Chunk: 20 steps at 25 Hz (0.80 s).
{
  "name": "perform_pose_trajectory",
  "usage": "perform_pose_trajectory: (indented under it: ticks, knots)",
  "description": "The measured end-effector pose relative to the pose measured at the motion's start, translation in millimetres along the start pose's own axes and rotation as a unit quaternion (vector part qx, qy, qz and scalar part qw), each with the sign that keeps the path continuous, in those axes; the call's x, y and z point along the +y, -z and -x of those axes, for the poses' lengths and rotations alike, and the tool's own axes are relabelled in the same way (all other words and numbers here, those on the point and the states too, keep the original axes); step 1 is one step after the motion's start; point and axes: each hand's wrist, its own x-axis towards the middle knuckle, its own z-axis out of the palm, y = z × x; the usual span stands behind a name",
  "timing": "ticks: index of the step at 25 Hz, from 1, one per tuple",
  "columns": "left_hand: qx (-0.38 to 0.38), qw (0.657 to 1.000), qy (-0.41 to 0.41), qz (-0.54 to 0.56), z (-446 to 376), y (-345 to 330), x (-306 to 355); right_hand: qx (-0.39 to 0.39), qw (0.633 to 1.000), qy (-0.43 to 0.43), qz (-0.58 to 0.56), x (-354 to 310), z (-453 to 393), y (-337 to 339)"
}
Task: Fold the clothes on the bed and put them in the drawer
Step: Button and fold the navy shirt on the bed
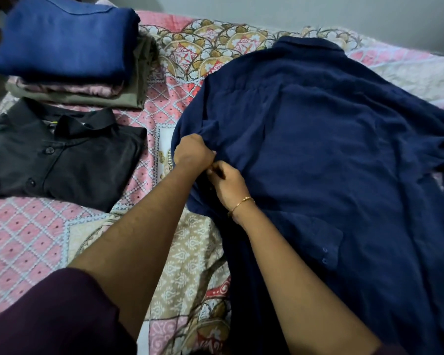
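A large navy blue shirt (331,155) lies spread back-side up across the right half of the bed, collar toward the far edge. My left hand (192,152) grips a bunched fold of its left side near the sleeve. My right hand (228,185), with a gold bangle on the wrist, pinches the same edge of the navy shirt just below the left hand. Both hands touch each other at the fabric. A folded black polo shirt (62,157) lies flat at the left.
A stack of folded clothes (67,55), a blue garment on top of pink and olive ones, sits at the far left. The patterned pink and beige quilt (190,265) covers the bed. A pale wall runs behind the bed. No drawer is in view.
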Motion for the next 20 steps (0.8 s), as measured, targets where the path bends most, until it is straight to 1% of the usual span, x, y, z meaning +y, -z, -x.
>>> perform_pose_trajectory:
  ticks: [1, 2, 3, 4, 5, 6, 7, 9, 12, 14, 15, 16, 19, 20]
  knots:
    - [0.033, 0.999, 0.004, 0.021, -1.1, 1.5, -0.6, -0.004, 0.998, -0.005, -0.067, -1.1, 0.8, 2.2]
    - [0.067, 0.997, 0.012, 0.046, -1.1, 3.3, -0.7, 0.018, 0.995, 0.000, -0.100, -0.6, 1.6, 4.5]
    - [0.096, 0.993, 0.022, 0.069, -0.9, 4.5, -0.8, 0.072, 0.994, 0.015, -0.082, 0.2, 3.0, 7.4]
    - [0.118, 0.989, 0.029, 0.083, 0.5, 5.4, -0.1, 0.152, 0.987, 0.037, -0.024, 4.2, 4.1, 11.6]
    - [0.132, 0.988, 0.032, 0.080, 2.7, 4.6, 0.7, 0.236, 0.970, 0.053, 0.041, 12.7, 5.6, 18.3]
    - [0.140, 0.987, 0.031, 0.067, 6.0, 3.0, 1.9, 0.295, 0.950, 0.043, 0.094, 22.6, 7.6, 28.0]
    - [0.146, 0.988, 0.027, 0.050, 8.4, 0.5, 1.4, 0.320, 0.938, 0.018, 0.131, 33.0, 9.6, 38.5]
    - [0.150, 0.987, 0.024, 0.044, 12.4, -4.4, -2.9, 0.306, 0.928, -0.024, 0.212, 51.9, 14.6, 58.5]
    - [0.132, 0.984, 0.032, 0.115, 19.0, -15.2, -5.6, 0.233, 0.912, -0.008, 0.339, 60.9, 24.1, 71.4]
    - [0.105, 0.985, 0.049, 0.127, 28.5, -23.0, -2.0, 0.196, 0.909, -0.007, 0.368, 57.3, 29.0, 72.8]
    - [0.088, 0.988, 0.055, 0.112, 35.6, -26.4, 0.4, 0.182, 0.905, -0.014, 0.384, 55.6, 32.5, 75.3]
    - [0.071, 0.993, 0.054, 0.080, 42.5, -29.0, 2.3, 0.173, 0.894, -0.027, 0.413, 53.7, 36.4, 78.7]
    - [0.036, 0.998, 0.011, -0.055, 64.9, -33.0, -1.6, 0.142, 0.841, -0.130, 0.506, 50.3, 59.7, 94.1]
    - [0.027, 0.994, 0.001, -0.104, 71.0, -32.1, -5.3, 0.120, 0.834, -0.153, 0.516, 48.8, 70.1, 98.5]
